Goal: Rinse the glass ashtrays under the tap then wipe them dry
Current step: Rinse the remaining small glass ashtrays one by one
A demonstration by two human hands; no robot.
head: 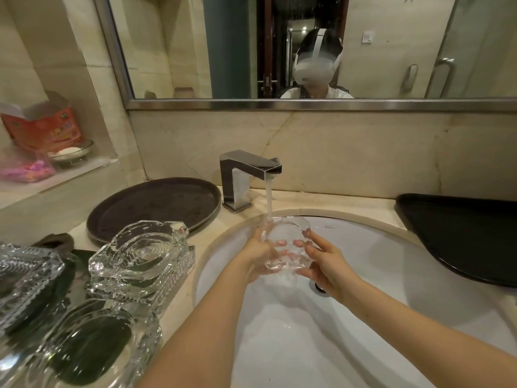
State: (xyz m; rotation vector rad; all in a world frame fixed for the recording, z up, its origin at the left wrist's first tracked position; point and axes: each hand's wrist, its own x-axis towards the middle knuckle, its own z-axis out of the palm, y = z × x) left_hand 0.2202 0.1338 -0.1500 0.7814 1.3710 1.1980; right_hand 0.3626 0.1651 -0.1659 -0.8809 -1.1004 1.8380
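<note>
A: 1 glass ashtray (285,242) is under the water now, just right of the frame's centre, tilted up on edge over the sink (391,264) where the stream from the tap (249,175) strikes its upper rim.

B: And the hands?

A: Both hold it. The left hand (258,254) cups its left side; the right hand (321,261) grips the right edge, fingers curled behind the glass.

B: How far along would you say?

A: Early, I judge. At least 3 more ashtrays sit in a cluster at the lower left of the frame: a stack of ashtrays (142,261) beside the basin and others nearer the frame's edge. Whether those are rinsed I cannot tell. Nothing is being wiped; a dark cloth (56,240) lies behind them, untouched.

B: Where might dried ones go?

A: Possibly the round brown tray (154,205), left of the tap.
</note>
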